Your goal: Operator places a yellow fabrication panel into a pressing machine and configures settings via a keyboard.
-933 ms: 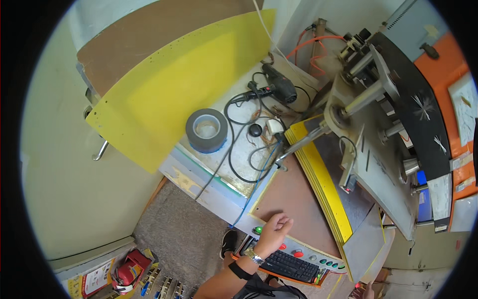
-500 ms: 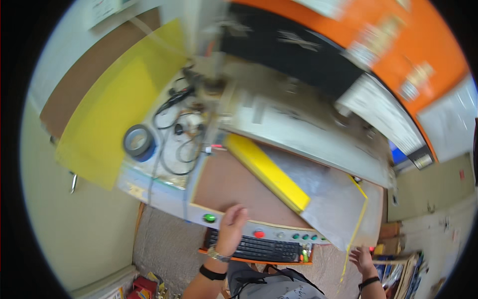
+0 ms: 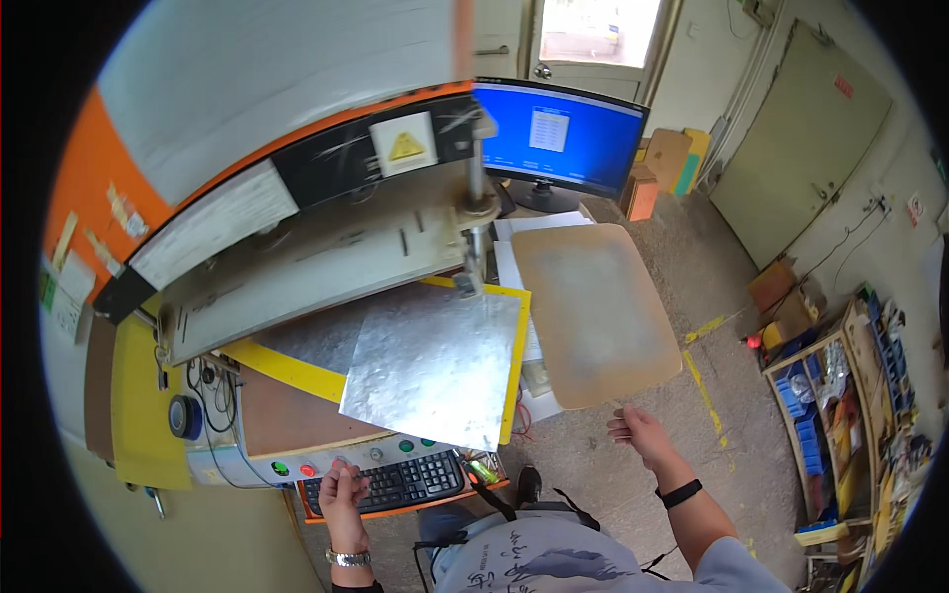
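Observation:
My left hand [image 3: 344,491] is raised over the left end of a black keyboard [image 3: 410,484], just below a red push button [image 3: 308,470]. Its fingers are loosely bent and apart, with nothing seen in them. My right hand [image 3: 645,437] is open beside the lower edge of a tan rounded board [image 3: 598,316], a small gap seeming to separate them. Between my hands and the machine, a shiny metal sheet [image 3: 435,361] lies slanted, with yellow edging [image 3: 517,366]. Its near corner overhangs the front panel. Beneath it, a brown board [image 3: 287,410] shows at the left.
A heavy press plate [image 3: 316,287] hangs over the sheet's far side. A monitor [image 3: 563,133] stands behind at the right. Cables [image 3: 222,390] and a tape roll [image 3: 185,416] lie at the left. A shelf rack [image 3: 840,415] with blue bins is at the far right.
My view has swung right, bringing the monitor and tan board into sight. My left hand now appears nearer the red button; my right hand is now by the tan board. The yellow-edged sheet appears farther left.

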